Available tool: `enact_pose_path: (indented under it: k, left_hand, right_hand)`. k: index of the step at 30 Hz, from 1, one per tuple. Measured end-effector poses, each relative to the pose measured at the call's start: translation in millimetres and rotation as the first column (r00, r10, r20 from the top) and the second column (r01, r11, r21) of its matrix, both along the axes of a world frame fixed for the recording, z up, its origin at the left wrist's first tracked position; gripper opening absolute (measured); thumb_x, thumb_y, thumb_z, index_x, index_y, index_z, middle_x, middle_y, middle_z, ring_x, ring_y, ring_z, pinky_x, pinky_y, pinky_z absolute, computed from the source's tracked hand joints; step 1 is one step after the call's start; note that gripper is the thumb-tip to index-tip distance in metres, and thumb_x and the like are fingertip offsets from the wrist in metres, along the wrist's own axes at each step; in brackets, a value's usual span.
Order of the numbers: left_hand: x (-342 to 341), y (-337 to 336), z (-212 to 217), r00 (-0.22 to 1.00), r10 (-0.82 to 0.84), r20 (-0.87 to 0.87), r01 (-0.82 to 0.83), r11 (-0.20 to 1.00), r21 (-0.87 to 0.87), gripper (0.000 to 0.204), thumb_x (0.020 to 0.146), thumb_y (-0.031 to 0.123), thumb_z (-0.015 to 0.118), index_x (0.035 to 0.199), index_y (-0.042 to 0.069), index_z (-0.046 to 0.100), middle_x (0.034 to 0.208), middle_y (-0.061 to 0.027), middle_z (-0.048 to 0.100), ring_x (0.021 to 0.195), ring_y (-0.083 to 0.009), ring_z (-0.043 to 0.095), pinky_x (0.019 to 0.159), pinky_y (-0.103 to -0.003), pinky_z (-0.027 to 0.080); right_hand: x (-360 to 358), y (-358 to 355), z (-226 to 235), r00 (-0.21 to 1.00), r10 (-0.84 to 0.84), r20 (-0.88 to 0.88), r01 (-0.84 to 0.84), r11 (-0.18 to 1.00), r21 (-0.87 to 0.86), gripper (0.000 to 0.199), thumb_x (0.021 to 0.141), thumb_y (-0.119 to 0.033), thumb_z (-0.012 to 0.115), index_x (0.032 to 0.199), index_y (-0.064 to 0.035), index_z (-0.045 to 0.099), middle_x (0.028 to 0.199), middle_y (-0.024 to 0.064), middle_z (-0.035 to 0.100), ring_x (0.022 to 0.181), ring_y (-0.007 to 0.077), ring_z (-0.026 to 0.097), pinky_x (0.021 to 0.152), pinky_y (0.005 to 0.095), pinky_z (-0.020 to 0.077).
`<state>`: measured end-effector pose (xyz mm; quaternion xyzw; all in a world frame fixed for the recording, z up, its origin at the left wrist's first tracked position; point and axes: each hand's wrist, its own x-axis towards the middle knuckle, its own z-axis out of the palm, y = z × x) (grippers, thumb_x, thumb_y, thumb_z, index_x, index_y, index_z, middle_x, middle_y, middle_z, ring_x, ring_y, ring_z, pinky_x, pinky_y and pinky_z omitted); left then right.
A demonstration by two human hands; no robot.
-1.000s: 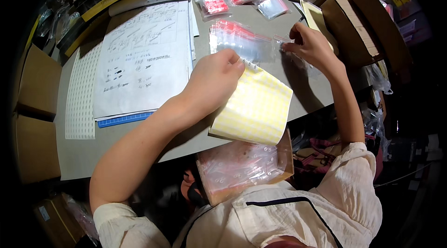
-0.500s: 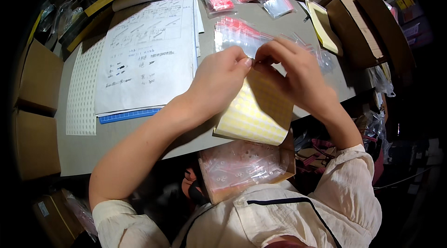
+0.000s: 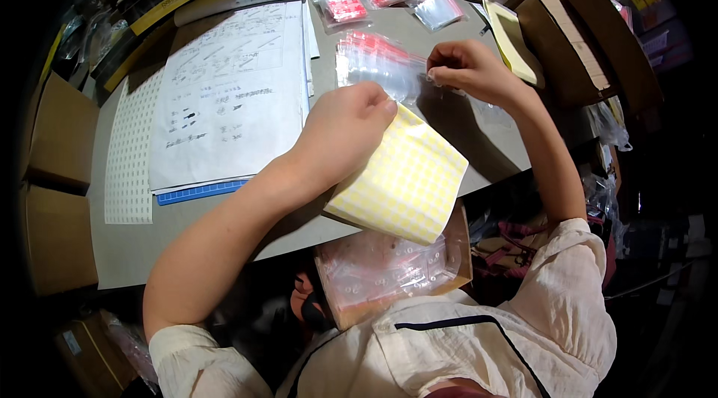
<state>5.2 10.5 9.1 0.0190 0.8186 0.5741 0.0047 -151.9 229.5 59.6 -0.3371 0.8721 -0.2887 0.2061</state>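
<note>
1. Sticker sheet [image 3: 407, 177] overhangs the near edge of the table [image 3: 187, 241], left hand [image 3: 348, 125] pinching its top.
2. Right hand [image 3: 475, 73] curls beside the bags [image 3: 378, 69], fingertips narrow, contents unclear.
3. Since half a second ago, hands have parted.

The left hand [image 3: 348, 123] partly hides the yellow-dotted sheet [image 3: 404, 174].

I've head cam, L of worn pair: wide fisheye, upright, aimed steeply down. Wearer's shirt [image 3: 441, 349] v. close at btm edge; L hand [image 3: 346, 125] & R hand [image 3: 473, 73] mid-range, nr centre; tabletop [image 3: 123, 252] bit farther. I get edges bent twd rim, corners blk.
</note>
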Motion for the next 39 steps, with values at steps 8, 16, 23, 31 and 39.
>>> enact_pose_path:
  k: [8,16,23,31,39]
  left_hand:
    - [3,-1,2,0.999,-0.011,-0.037,0.01,1.0,-0.025,0.028,0.105,0.024,0.063,0.095,-0.002,0.066,0.072,0.001,0.056,0.068,-0.0069,0.047,0.061,-0.028,0.04]
    - [0,-2,-5,0.998,-0.049,-0.029,0.051,0.996,0.077,0.025,0.104,0.019,0.063,0.099,-0.005,0.068,0.075,0.0019,0.06,0.07,-0.0055,0.049,0.062,-0.027,0.042]
    - [-1,0,-2,0.999,-0.031,-0.004,0.032,0.993,0.111,0.022,0.103,0.017,0.064,0.102,-0.004,0.069,0.074,0.0028,0.06,0.069,-0.0051,0.05,0.063,-0.025,0.042]
    - [2,0,4,1.0,-0.007,0.021,0.006,0.999,0.054,0.022,0.102,0.019,0.066,0.101,-0.003,0.068,0.07,0.0043,0.056,0.067,-0.0047,0.047,0.062,-0.025,0.04]
    - [-1,1,-7,0.999,-0.044,-0.024,0.048,0.981,0.188,0.02,0.105,0.018,0.064,0.099,-0.001,0.067,0.076,0.0041,0.056,0.07,-0.0033,0.045,0.061,-0.024,0.038]
  right_hand:
    - [5,0,16,0.84,0.078,-0.536,0.234,0.84,0.49,0.023,0.09,-0.016,0.079,0.096,0.0029,0.068,0.08,0.0175,0.069,0.075,0.0288,0.068,0.072,0.038,0.0534]
    - [12,-15,1,0.959,0.141,-0.244,-0.134,0.99,0.046,0.017,0.094,-0.001,0.067,0.11,0.0011,0.061,0.095,0.0108,0.069,0.087,0.0215,0.068,0.079,0.0335,0.0533]
    - [14,-7,-18,0.758,0.088,-0.646,0.096,0.965,0.245,0.023,0.087,-0.01,0.073,0.102,-0.001,0.058,0.096,0.0204,0.071,0.092,0.0439,0.068,0.079,0.051,0.0526]
    - [40,-1,19,0.965,-0.01,-0.264,-0.009,0.998,-0.068,0.027,0.097,-0.023,0.08,0.103,0.0002,0.066,0.089,0.0052,0.066,0.082,0.0106,0.062,0.076,0.0282,0.0511]
    - [89,-15,5,0.961,0.1,-0.259,-0.176,0.941,-0.289,0.016,0.092,-0.008,0.073,0.103,0.0014,0.065,0.095,0.0147,0.07,0.088,0.0282,0.07,0.08,0.0368,0.0556]
